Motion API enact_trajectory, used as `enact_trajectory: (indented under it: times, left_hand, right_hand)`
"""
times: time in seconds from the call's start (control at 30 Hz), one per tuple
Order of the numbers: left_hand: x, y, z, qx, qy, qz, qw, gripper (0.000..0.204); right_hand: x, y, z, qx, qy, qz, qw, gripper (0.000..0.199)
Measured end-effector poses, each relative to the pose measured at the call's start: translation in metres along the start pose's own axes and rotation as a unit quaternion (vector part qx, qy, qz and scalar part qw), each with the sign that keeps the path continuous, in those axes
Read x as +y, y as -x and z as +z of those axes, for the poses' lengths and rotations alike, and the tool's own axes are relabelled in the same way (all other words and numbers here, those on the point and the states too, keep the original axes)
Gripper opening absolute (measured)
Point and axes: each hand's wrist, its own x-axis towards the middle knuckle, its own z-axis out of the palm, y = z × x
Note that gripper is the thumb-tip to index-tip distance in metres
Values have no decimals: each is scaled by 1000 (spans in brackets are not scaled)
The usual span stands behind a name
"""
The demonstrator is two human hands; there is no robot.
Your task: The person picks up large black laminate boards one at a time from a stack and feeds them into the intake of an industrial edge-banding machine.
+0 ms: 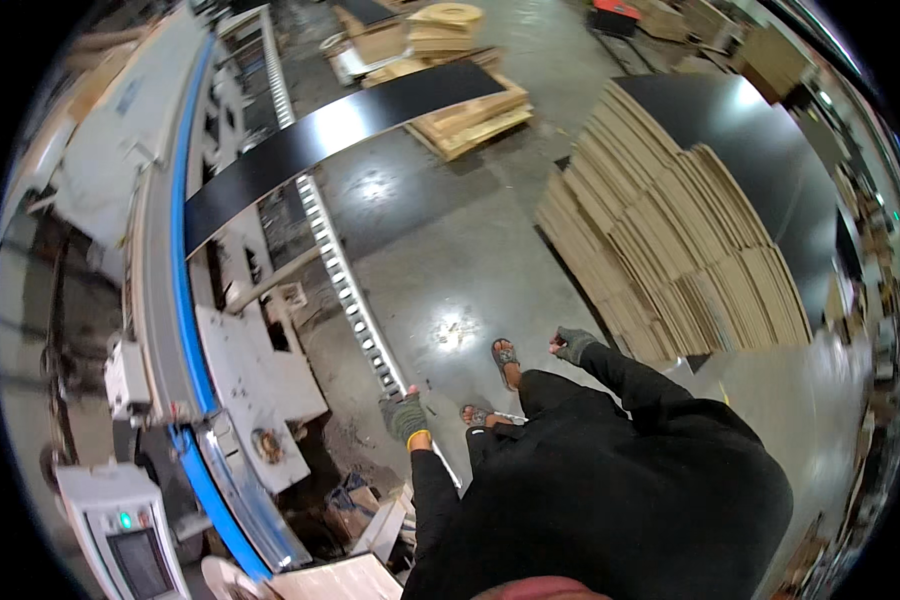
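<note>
My left hand (405,418), in a grey-green knit glove with a yellow cuff, is at the near end of a roller rail (342,283). Its fingers look loosely apart; whether they touch the rail I cannot tell. My right hand (573,345), in a similar glove with bare fingertips, hangs out to the right with its fingers curled in and nothing seen in them. A long black panel (340,133) lies across the rail, its left end on the blue-edged machine (192,330). Right of my right hand stands a tall stack of brown boards (685,230) with black tops.
A control box with a screen (135,545) stands at the lower left. Wooden pieces on a pallet (470,110) sit beyond the panel. Scrap wood (365,510) lies below the rail, near my left arm. Grey concrete floor (450,240) runs between rail and stack.
</note>
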Motion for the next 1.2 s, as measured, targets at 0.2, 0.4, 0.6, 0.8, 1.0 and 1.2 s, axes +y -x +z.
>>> enact_trajectory:
  times: [0.2,0.4,0.6,0.8,1.0,1.2]
  left_hand:
    - [71,30,-60,-21,18,-2,1000,69]
    - [35,7,-17,2,45,0,999,79]
    - [110,54,-74,-33,2,-7,999,80]
    - [21,4,-11,115,-44,213,969,55]
    - [115,41,-14,195,-80,20,977,60]
    - [213,67,36,199,123,0,972,55]
  right_hand:
    - [43,56,-18,108,-37,94,989,42]
    - [-6,27,-96,142,23,62,988,46]
    - [10,-37,-194,396,33,-12,917,59]
    - [28,-49,-338,598,-197,-43,776,76]
    - [65,-74,-399,620,-323,-103,708,93]
    - [61,-81,-413,585,-364,-78,720,105]
